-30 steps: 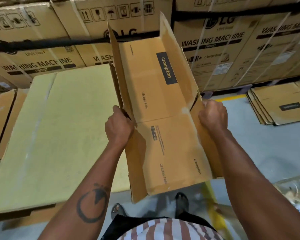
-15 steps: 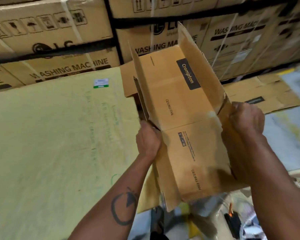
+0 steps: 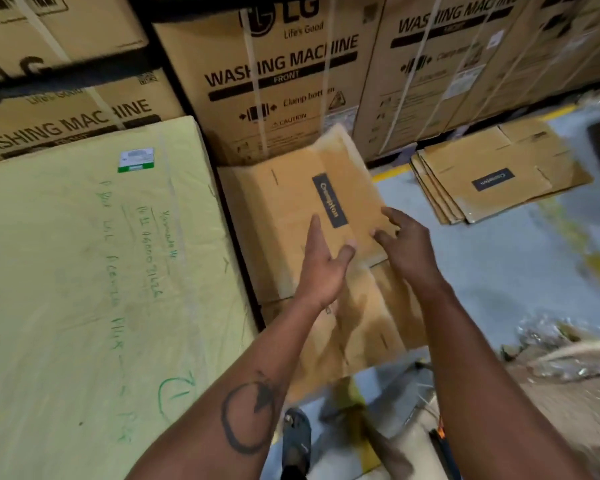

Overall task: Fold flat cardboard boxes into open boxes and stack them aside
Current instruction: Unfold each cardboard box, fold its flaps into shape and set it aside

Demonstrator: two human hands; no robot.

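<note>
While both hands hover released, the Crompton box lies alone.

Folded box: matt brown corrugated cardboard with a dark printed label. Flat boxes, right of the folded box: the same matt cardboard. Large sheet, left of it: pale yellow-green, matt, marked in green ink, possibly paper-faced board. Floor: smooth grey, faintly sheened. Crumpled wrap, lower right: glossy clear plastic.
</note>
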